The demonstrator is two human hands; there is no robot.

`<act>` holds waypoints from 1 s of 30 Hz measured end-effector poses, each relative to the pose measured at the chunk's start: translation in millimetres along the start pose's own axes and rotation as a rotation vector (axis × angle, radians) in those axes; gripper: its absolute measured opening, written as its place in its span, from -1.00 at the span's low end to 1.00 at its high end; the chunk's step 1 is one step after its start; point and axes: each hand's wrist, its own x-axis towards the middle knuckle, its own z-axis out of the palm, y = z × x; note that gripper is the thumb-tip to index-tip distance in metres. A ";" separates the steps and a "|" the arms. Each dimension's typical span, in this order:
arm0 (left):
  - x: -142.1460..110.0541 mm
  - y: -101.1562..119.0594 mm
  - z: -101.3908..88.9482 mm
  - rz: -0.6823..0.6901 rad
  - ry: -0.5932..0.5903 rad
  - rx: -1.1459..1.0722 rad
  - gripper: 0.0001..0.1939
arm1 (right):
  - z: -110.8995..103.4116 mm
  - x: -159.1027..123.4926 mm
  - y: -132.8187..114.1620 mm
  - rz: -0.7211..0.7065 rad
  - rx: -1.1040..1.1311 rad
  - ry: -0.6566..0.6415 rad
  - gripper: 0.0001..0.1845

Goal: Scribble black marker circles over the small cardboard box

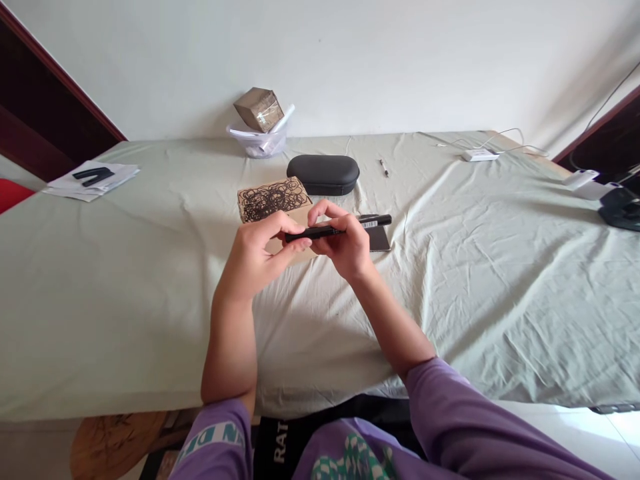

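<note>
Between my two hands, a black marker pen is held level above the table. My left hand pinches its left end between thumb and fingers. Farther along the barrel, my right hand grips it, and the right end with a white label sticks out past the fingers. Behind my hands stands a cardboard box with black scribbled loops on one face; my hands hide part of it. A dark flat object lies on the cloth just beyond my right hand, partly covered.
A black zip case lies behind the box, with a small pen to its right. At the back stands a plastic tub bearing a taped carton. Papers with a stapler lie left; a power strip lies right.
</note>
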 end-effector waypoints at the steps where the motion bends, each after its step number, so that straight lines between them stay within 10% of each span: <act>1: 0.5 0.5 -1.1 0.035 -0.001 0.064 -0.88 | 0.9 0.2 1.0 0.019 -0.007 0.008 -0.83; 8: 3.4 -0.9 -3.5 0.056 -0.033 0.196 -0.92 | -1.4 3.9 4.4 0.053 -0.007 0.014 -0.85; 13: 7.9 -13.2 -7.2 0.030 0.044 0.427 -0.56 | -47.4 26.9 36.2 -0.063 -0.069 0.246 -0.86; 17: 0.5 -67.8 -25.4 -0.139 0.225 0.388 -0.20 | -98.8 42.4 76.1 -0.091 -0.261 0.493 -0.57; 21: -11.3 -141.2 -33.4 -0.479 0.134 -0.001 0.43 | -124.7 45.1 102.5 -0.081 -0.298 0.548 -0.56; 30: -17.8 -188.3 41.0 -0.410 0.114 -0.137 0.64 | -142.4 31.9 134.3 0.218 -0.404 0.468 -0.65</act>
